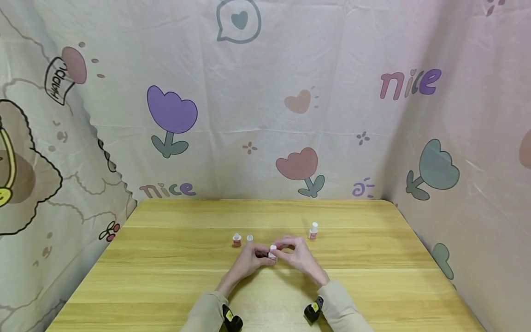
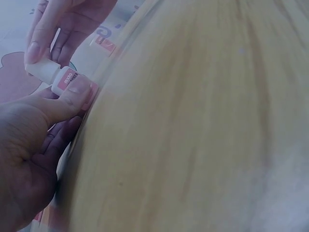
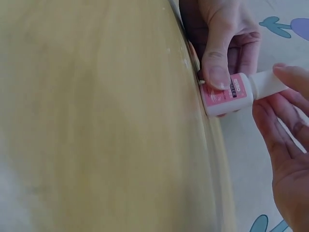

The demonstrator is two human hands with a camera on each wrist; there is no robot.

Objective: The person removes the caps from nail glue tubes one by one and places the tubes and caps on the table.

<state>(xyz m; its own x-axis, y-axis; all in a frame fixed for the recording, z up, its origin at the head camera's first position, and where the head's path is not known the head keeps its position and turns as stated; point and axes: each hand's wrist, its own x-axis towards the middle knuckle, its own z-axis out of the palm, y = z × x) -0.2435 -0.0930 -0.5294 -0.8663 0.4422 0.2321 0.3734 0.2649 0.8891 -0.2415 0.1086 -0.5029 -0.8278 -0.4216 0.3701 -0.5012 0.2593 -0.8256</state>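
A small white bottle (image 3: 239, 104) with a pink label is held between both hands near the middle of the table. My left hand (image 1: 250, 260) grips its body, thumb pressed over the label, as the left wrist view shows. Thumb and fingers of my right hand (image 1: 299, 255) pinch its white cap (image 3: 265, 84). The cap sits at the bottle's neck in both wrist views. Just beyond my left hand is a small white piece (image 1: 250, 238), its lower part close behind the fingers. A similar bottle (image 1: 237, 240) with a short, narrow white top stands to its left.
Another bottle (image 1: 313, 231) with a tall white cap stands upright beyond my right hand, to the right. All of this is on a light wooden table (image 1: 166, 286). A printed cloth (image 1: 249, 92) hangs behind the table and along its sides.
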